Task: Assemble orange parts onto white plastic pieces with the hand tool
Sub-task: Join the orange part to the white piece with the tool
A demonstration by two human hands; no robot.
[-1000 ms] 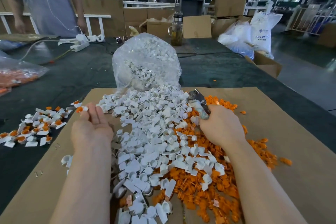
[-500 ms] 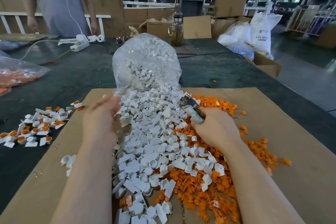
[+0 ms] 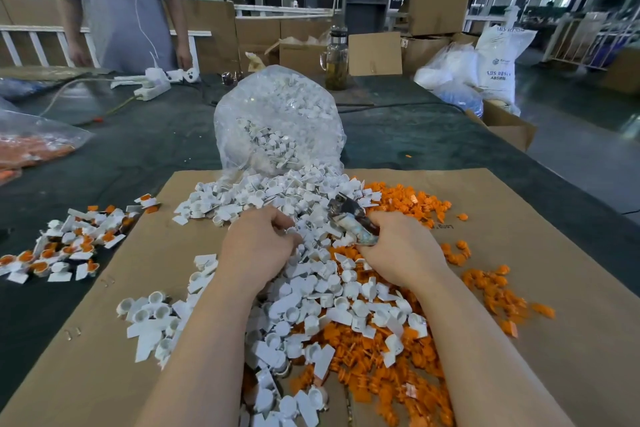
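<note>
Two hands: our right hand (image 3: 401,250) grips hand tool (image 3: 349,218); left hand (image 3: 259,246) curls into white plastic pieces (image 3: 311,291), hold unclear; loose pieces may slip.

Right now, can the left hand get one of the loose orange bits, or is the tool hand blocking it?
Probably yes. The left hand sits on the white pieces; orange parts lie uncovered near that forearm.

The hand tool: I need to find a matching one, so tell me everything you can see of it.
The hand tool looks like metal, with a dark, worn head pointing up and away and a pale, scuffed handle. The right hand grips the handle, so its lower end is hidden. It is tilted over the white pieces, beside the orange parts.
</note>
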